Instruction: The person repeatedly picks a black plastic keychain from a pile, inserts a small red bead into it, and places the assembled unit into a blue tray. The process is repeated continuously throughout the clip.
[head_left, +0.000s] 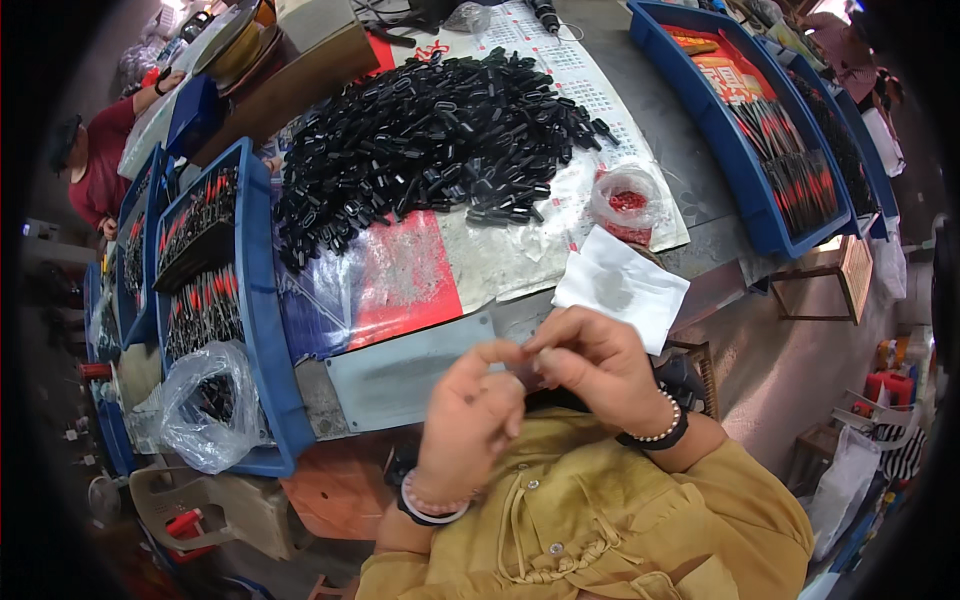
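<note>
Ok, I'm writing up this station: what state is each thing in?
Left hand: fingers curled, blurred; grip unclear.
Right hand: fingers bent; grip unclear.
Black pieces: loosely heaped.
Clear container: open, red bits inside.
White sheet: creased, greyish in middle.
Clear bag: crumpled.
Left blue tray: uncovered, loaded.
Right blue tray: uncovered, loaded.

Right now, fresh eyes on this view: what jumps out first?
Probably the big heap of glossy black parts, spread across the upper middle. Next, the large blue trays of black-and-red pieces flanking it, one on the left, one at upper right. Then, lower center, the left hand and right hand, fingertips close together; anything between them is too small to tell.
</note>
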